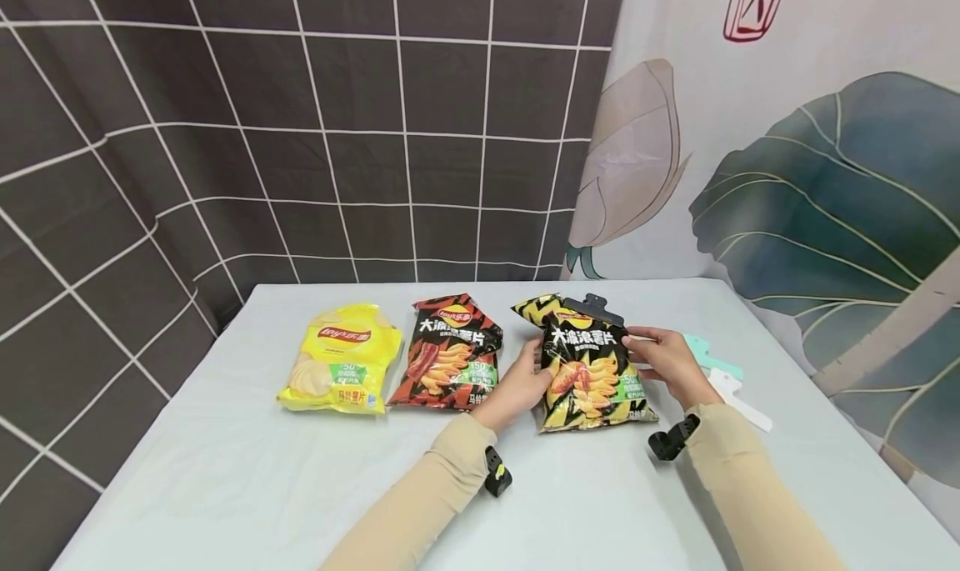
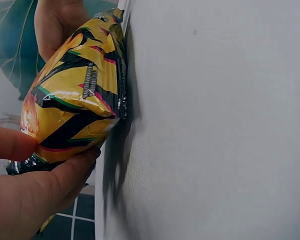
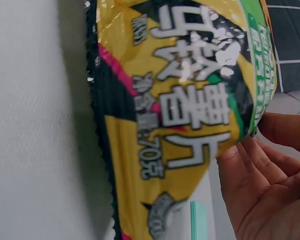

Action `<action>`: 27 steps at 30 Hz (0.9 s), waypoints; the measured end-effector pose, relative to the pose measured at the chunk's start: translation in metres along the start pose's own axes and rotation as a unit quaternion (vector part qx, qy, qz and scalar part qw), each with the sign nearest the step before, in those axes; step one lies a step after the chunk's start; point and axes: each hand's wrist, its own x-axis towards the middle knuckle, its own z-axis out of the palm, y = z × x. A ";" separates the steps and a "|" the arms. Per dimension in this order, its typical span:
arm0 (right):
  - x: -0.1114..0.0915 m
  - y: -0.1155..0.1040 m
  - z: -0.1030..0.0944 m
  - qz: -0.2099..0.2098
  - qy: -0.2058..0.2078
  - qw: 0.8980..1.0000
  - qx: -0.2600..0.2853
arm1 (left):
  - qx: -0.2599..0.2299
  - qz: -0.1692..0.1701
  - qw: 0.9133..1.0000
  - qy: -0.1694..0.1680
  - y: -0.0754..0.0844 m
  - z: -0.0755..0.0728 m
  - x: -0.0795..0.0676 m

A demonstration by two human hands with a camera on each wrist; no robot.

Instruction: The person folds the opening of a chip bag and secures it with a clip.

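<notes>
A black-and-yellow bag of potato chips (image 1: 592, 379) lies on the table between both hands. Across its folded top sits a black bag clip (image 1: 594, 309), and a yellow corner of the bag sticks out to the left of it. My left hand (image 1: 522, 385) grips the bag's left side, thumb in front and fingers behind, as the left wrist view shows. On the opposite side, my right hand (image 1: 667, 361) holds the right edge between thumb and fingers; the right wrist view shows that hand (image 3: 270, 175) beside the bag's lower front.
Left of the held bag lie a red-and-black chip bag (image 1: 453, 358) and a yellow chip bag (image 1: 345, 363). A teal clip (image 1: 708, 354) and a white clip (image 1: 738, 398) lie beyond the right hand. A dark tiled-pattern cloth (image 1: 360, 171) hangs behind the white table (image 1: 262, 488).
</notes>
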 end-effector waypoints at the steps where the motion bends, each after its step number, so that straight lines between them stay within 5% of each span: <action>1: 0.000 0.001 0.000 -0.003 0.000 1.000 -0.001 | 0.001 0.000 1.000 0.004 -0.001 0.000 0.000; 8: -0.001 0.004 0.002 0.007 -0.008 1.000 -0.010 | 0.007 -0.001 1.000 0.024 -0.007 0.000 0.002; 27: -0.013 0.005 0.001 -0.016 -0.068 0.997 -0.041 | 0.027 0.008 0.999 -0.027 -0.012 -0.014 -0.008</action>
